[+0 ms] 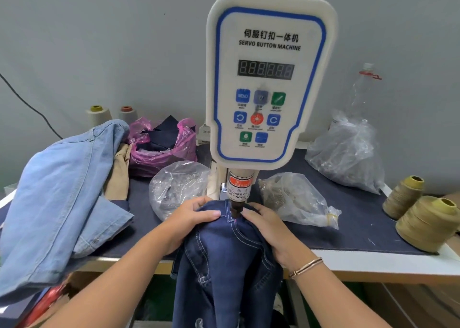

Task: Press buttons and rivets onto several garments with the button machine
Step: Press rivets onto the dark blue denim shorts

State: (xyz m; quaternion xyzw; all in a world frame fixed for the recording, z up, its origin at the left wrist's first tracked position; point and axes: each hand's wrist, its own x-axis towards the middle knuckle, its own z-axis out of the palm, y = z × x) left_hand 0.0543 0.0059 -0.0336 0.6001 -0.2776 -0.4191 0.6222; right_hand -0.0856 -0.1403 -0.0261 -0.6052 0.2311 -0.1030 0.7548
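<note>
A white servo button machine [270,78] stands at the table's middle, its press head [238,203] lowered onto dark blue jeans [224,265]. The jeans drape over the anvil and hang off the table's front edge. My left hand [191,218] grips the denim just left of the press head. My right hand [271,228] presses the fabric down on the right side, fingertips close to the head. A small pink mark shows on the seam right under the head.
A light blue denim garment [57,198] is piled at the left. Clear bags of metal parts [176,185] [293,200] flank the machine, another [348,153] at back right. A pink bag of dark fabric [161,143] and thread cones [428,223] sit on the table.
</note>
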